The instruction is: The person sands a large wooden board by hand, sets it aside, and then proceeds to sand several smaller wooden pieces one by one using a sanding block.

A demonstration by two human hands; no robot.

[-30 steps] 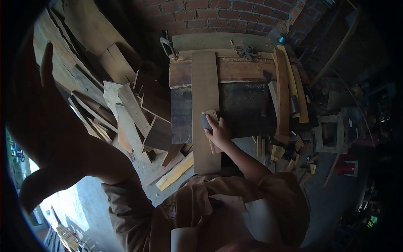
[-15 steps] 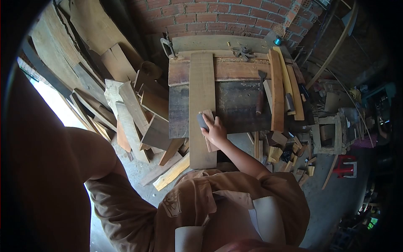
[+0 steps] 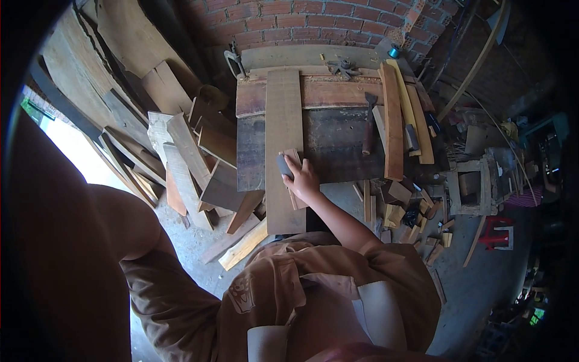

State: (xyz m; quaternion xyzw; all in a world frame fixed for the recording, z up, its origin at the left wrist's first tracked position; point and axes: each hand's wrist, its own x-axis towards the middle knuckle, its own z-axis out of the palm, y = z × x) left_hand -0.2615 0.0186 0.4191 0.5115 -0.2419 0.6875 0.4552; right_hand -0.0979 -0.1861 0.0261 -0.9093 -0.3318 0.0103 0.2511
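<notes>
My right hand rests on a long flat board that lies lengthwise over the dark workbench. Its fingers are closed around a small grey block, whose kind I cannot make out. Beneath the palm, a short thin wooden piece lies on the board, partly covered by the hand. My left arm rises close to the camera at the left, and its hand is outside the view.
Right of the board lie a wooden-handled chisel-like tool and several wood strips. A clamp grips the back left edge. Offcuts lean at the left; more scraps and a red stool are at the right.
The whole view has shifted a little, so the bench and board appear slightly higher and further left. My right hand keeps its hold on the grey block at about the same spot.
</notes>
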